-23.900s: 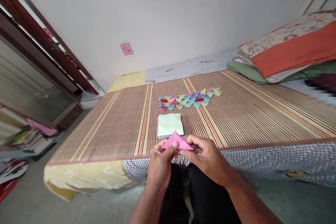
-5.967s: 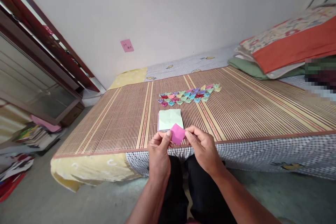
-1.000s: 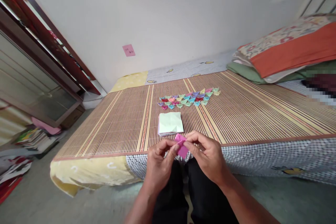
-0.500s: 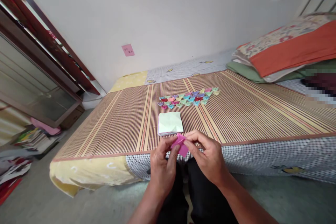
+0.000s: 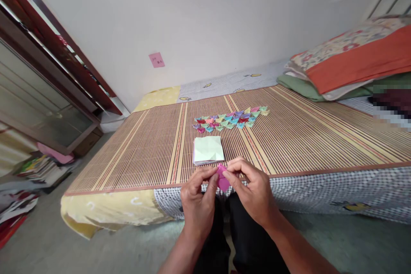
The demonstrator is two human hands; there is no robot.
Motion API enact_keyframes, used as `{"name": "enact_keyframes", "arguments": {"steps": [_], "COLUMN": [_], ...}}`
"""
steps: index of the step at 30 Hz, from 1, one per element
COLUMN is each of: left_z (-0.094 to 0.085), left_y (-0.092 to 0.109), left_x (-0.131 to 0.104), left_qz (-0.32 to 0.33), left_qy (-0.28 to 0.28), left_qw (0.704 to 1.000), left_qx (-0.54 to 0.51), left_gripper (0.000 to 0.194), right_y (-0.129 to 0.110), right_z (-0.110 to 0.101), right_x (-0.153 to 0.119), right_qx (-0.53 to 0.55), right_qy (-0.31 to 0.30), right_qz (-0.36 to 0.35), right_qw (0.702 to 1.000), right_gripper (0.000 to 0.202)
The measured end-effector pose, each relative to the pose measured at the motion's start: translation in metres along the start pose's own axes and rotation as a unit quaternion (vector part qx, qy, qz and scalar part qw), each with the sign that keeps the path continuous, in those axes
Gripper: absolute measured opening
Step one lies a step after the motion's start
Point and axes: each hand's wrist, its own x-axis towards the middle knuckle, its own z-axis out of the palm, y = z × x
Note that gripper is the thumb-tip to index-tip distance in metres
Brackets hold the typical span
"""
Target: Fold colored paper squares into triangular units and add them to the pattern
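Note:
A small piece of folded pink paper [image 5: 224, 182] is held up between my two hands, over the near edge of the bed. My left hand [image 5: 199, 199] pinches its left side between thumb and fingers. On the opposite side, my right hand [image 5: 250, 188] has it pinched the same way. Fingertips cover part of the folds. Just beyond my hands lies a stack of square paper [image 5: 208, 150], pale green on top. Farther back, several small folded paper shapes [image 5: 229, 120] in many colours sit in rows on the mat.
A striped bamboo mat [image 5: 154, 145] covers the bed. Folded bedding [image 5: 356, 64] is piled at the right. A pink paper note [image 5: 156, 60] is stuck on the wall. Stacked books [image 5: 40, 167] and a glass-panelled cabinet [image 5: 48, 94] are at the left.
My left fingers have shifted slightly on the pink paper, and its upper part now looks narrower and more folded in. Both hands keep their grip; everything else stays put.

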Motion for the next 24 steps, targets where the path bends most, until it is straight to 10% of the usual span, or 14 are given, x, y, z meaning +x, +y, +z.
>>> {"name": "enact_keyframes", "arguments": {"steps": [24], "left_z": [0.0028], "left_y": [0.0020], "left_x": [0.0028], "left_qz": [-0.211], "left_qy": [0.005], "left_qw": [0.962], "left_qx": [-0.176], "left_gripper": [0.016], "right_y": [0.0043], "right_z": [0.0028], "right_x": [-0.0029], "right_qx": [0.100], "right_qy": [-0.005], "right_qz": [0.092], "right_qw": [0.991], "right_gripper": [0.015]}}
